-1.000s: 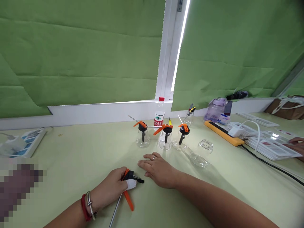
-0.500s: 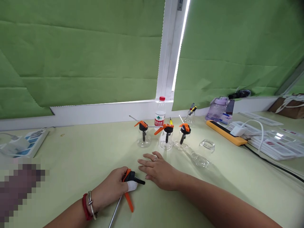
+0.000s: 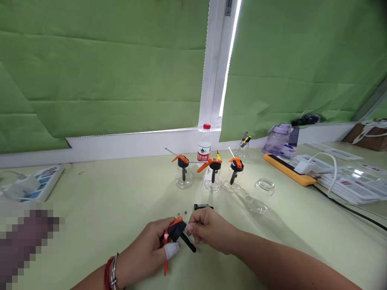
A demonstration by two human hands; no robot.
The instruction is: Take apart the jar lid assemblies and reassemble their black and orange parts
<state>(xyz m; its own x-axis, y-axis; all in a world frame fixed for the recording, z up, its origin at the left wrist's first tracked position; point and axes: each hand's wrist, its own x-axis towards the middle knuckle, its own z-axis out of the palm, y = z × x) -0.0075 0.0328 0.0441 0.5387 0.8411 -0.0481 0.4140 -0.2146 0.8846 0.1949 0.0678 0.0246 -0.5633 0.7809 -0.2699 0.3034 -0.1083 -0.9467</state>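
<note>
My left hand [image 3: 151, 245], with white tape on a finger, is closed around an orange-and-black spray head [image 3: 177, 230]. The head's orange lever hangs down past the fingers, and its black tube points down to the right. My right hand [image 3: 213, 229] is pinched beside that tube, near a thin shiny piece; what the fingertips hold is too small to make out. Just behind the right hand lies a black part with a spring [image 3: 202, 206], partly covered by the knuckles. Two tiny bits [image 3: 185, 212] lie on the table beyond the spray head.
Three clear bottles with orange-and-black spray heads [image 3: 183, 161] stand farther back. Behind them is a water bottle [image 3: 204, 147]. An open clear bottle [image 3: 261, 197] stands on the right, near an orange power strip [image 3: 288, 169] and stacked white frames [image 3: 347, 183]. Another power strip [image 3: 45, 183] lies left.
My right hand went from spread over the table to a pinch at the spray head. My left hand moved slightly right and turned the head. The spring part and tiny bits now show.
</note>
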